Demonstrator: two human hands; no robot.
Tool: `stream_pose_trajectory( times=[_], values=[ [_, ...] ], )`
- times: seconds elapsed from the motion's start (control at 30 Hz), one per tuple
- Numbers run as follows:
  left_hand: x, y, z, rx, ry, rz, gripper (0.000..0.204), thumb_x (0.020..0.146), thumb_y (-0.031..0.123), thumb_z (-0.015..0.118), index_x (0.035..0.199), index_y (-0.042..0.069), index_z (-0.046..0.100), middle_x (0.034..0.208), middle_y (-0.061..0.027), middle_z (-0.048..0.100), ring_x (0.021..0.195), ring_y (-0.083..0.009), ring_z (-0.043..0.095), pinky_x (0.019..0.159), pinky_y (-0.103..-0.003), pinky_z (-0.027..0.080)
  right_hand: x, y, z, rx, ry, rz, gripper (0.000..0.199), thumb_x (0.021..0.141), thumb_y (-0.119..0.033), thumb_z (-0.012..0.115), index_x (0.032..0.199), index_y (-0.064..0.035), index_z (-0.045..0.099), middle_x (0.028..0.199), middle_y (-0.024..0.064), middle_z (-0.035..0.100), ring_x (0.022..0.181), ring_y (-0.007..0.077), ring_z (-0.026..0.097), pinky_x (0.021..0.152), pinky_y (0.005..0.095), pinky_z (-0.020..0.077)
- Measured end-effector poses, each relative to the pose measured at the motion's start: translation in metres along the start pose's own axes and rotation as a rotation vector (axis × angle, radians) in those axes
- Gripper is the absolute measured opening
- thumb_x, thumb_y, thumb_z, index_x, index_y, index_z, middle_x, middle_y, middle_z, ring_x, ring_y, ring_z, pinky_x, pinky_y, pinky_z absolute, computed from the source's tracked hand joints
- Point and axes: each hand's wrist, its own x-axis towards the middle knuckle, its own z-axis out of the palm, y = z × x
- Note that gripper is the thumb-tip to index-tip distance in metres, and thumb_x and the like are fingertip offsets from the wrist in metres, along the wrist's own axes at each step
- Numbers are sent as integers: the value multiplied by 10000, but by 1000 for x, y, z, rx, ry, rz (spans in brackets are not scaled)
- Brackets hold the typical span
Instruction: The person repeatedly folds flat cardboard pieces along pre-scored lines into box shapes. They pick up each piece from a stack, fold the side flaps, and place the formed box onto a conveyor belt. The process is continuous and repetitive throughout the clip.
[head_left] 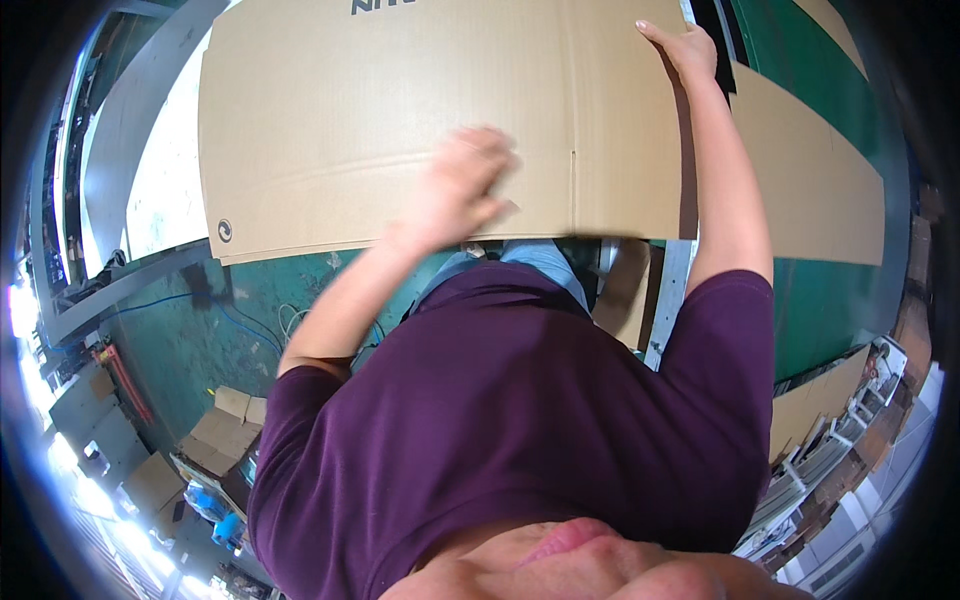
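Note:
A large flattened cardboard box (350, 110) lies in front of me, brown, with crease lines, a slit toward its right side and dark print. Its near edge runs just ahead of my waist. At the far right, my right hand (690, 52) grips the side edge of the cardboard, thumb on top and the other fingers mostly hidden. Over the middle of the sheet is my left hand (465, 185), blurred by motion. Its thumb points right, but I cannot tell whether the palm touches the cardboard or how far the fingers are bent.
On the right, another cardboard sheet (810, 170) lies across a green surface (820, 300). A metal rail (673, 290) runs beside my right arm. Down at the left are the green floor (190, 335), a blue cable (240, 318) and an open cardboard box (222, 435).

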Motion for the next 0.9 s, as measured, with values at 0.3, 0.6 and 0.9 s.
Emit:
stream_pose_trajectory(
  times=[0.3,0.6,0.9],
  values=[
    [18,52,60,78,113,238,561,624,282,785,1084,23,591,1168,-132,561,1140,-310,495,980,-442,394,-27,-19,-6,252,143,-23,501,601,-264,842,990,9,683,894,146,699,811,219,674,719,337,529],
    [14,63,63,221,49,206,507,730,243,726,1138,-19,579,1196,-171,565,1179,-329,504,1013,-417,409,-12,10,6,-16,147,-117,713,632,-509,803,1076,23,637,986,190,684,935,318,662,830,404,510],
    [22,76,59,291,-69,216,470,714,164,699,1120,-38,576,1199,-202,546,1172,-377,492,1003,-458,409,-118,223,-98,161,669,4,590,740,-291,749,1210,14,562,1195,219,570,1121,364,527,975,419,405]
  ],
)
